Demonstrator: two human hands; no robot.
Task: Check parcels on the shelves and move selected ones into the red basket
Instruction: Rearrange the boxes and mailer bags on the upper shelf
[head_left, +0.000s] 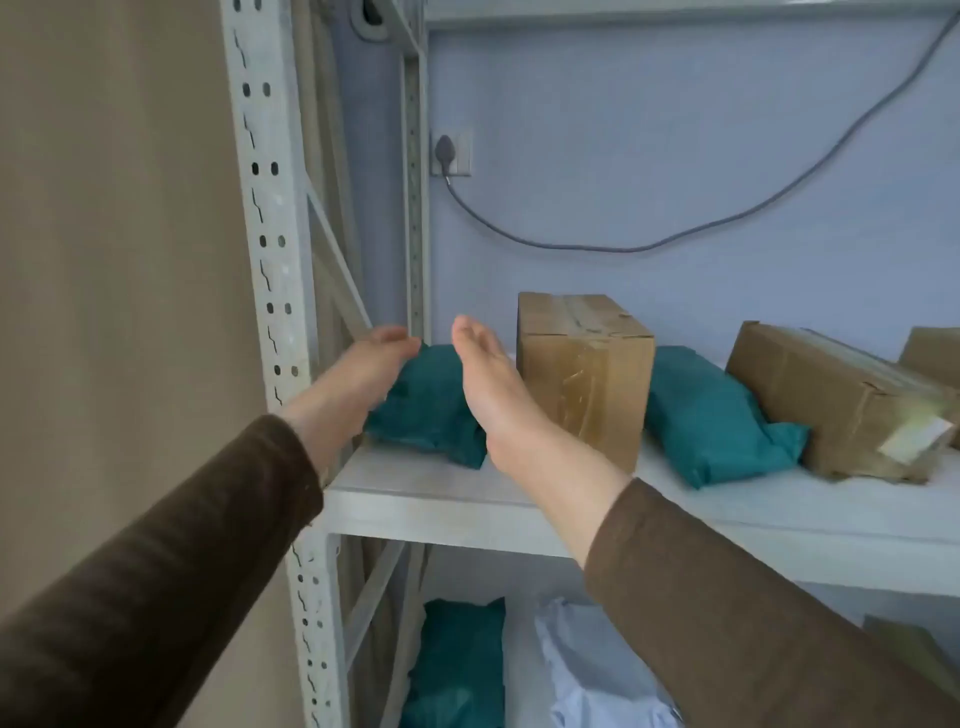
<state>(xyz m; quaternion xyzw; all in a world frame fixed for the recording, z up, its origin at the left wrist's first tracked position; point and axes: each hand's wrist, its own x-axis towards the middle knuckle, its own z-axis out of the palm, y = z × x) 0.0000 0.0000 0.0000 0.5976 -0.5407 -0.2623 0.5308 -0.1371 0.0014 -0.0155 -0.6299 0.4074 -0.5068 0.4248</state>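
Here, hands (415, 384) flank teal parcel (431, 405), shelf edge (467, 514)

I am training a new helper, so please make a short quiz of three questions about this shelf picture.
1. True or false: the left hand and the right hand are on either side of the teal parcel at the shelf's left end.
2. What stands directly right of that parcel? A) upright cardboard box B) red basket C) bottle
3. How many teal parcels lie on this upper shelf?

Key: 1 true; 2 A; 3 two, the second teal parcel lies right of the box.
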